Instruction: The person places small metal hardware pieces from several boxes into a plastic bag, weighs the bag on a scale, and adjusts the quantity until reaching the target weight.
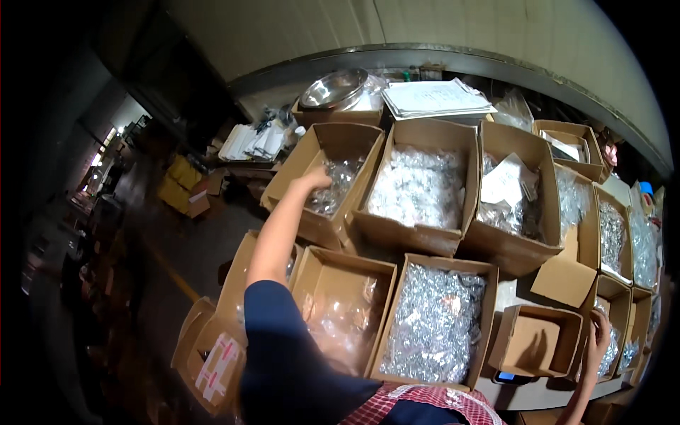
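Note:
My left hand (pixel 316 178) reaches into a tall cardboard box (pixel 287 161) at the upper left. Its fingers are curled in against clear plastic packets (pixel 341 183); what they grip, if anything, is hidden. My right hand (pixel 599 334) is at the lower right, fingers extended, between a small cardboard box (pixel 507 338) and a narrow box (pixel 622 301) of shiny packets. Nothing shows in that hand. The small box shows only its bare inside and a shadow. It stands on a device with a lit blue display (pixel 506 376).
More open boxes crowd the table: one with whitish packets (pixel 414 188), one with silvery packets (pixel 435 322), one with a paper sheet (pixel 506 180) on top. Behind them are a metal bowl (pixel 334 89) and stacked papers (pixel 435 98). A taped carton (pixel 218 365) stands lower left.

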Demonstrator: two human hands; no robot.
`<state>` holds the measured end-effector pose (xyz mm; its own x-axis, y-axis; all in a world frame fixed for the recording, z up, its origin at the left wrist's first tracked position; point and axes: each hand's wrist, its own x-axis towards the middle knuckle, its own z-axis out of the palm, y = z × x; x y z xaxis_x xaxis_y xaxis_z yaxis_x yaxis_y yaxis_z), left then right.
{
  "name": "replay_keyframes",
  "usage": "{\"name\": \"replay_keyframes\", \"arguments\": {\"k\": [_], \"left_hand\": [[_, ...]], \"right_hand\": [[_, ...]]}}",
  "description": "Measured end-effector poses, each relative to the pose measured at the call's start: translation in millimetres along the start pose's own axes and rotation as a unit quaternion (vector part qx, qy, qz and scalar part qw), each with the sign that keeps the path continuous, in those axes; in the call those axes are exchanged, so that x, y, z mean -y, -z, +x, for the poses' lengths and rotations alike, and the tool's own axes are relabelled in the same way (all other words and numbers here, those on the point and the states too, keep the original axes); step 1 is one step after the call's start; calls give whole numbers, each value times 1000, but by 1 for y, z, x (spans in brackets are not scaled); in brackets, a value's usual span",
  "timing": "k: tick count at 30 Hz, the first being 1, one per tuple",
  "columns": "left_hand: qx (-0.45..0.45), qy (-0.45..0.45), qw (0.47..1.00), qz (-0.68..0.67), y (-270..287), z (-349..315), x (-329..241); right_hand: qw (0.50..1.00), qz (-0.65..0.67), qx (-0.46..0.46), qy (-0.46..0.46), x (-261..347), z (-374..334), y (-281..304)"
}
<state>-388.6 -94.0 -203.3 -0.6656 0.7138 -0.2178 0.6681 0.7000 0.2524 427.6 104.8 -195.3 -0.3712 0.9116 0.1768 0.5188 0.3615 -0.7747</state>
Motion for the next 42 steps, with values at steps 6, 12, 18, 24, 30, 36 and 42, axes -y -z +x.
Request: {"name": "replay_keyframes", "arguments": {"k": [6, 12, 18, 24, 30, 36, 42], "left_hand": [[282, 72, 956, -43, -44, 48, -54], [57, -172, 969, 169, -48, 56, -12], [-163, -153, 972, 73, -17, 29, -30], [-281, -132, 929, -203, -1, 29, -55], [-142, -118, 647, -740, 30, -6, -49], [248, -82, 499, -826, 12, -105, -154], [419, -39, 352, -836, -42, -131, -199]], "right_hand": [[995, 48, 82, -21, 105, 57, -45], [948, -37, 239, 208, 240, 144, -172], [879, -77, 331, 334, 289, 211, -336], [785, -372, 393, 302, 222, 254, -436], [887, 234, 396, 41, 279, 240, -372], [886, 306, 298, 179, 310, 199, -276], [874, 292, 317, 224, 307, 195, -239]]}}
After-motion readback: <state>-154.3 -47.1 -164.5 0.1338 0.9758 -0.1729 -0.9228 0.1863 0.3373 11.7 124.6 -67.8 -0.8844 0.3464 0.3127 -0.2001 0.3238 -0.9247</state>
